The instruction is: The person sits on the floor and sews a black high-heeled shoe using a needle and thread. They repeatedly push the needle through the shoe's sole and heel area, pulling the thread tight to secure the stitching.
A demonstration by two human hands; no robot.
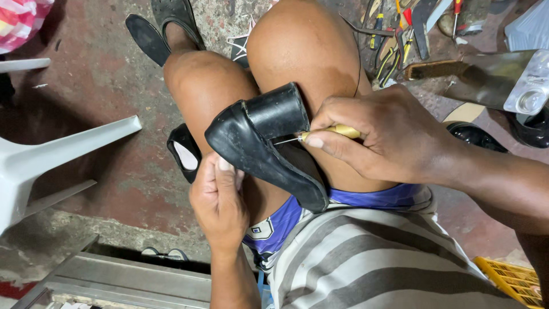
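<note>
1. The person sat with bare knees up over a worn red concrete floor [114, 74], a white plastic chair [51, 154] to the left.
2. A black block-heeled shoe [257, 143] lay sole-up across the right thigh, heel block pointing away from the body.
3. The left hand [220, 200] was closed around the shoe's toe end from below, thumb up, steadying it.
4. The right hand [383, 134] was closed tight on a yellow-handled awl [331, 133], its thin metal tip touching the seam where heel block meets sole.
5. By my judgement the work was early: the tip sat at the joint, no thread or stitching showed, and the heel looked attached.
6. A 2nd black shoe [184, 151] rested on the floor beside the left knee.
7. A yellow plastic crate [512, 280] showed at lower right; its contents could not be seen.
8. Loose pliers and screwdrivers [394, 40] lay scattered on the floor beyond the knees, in no container.
</note>
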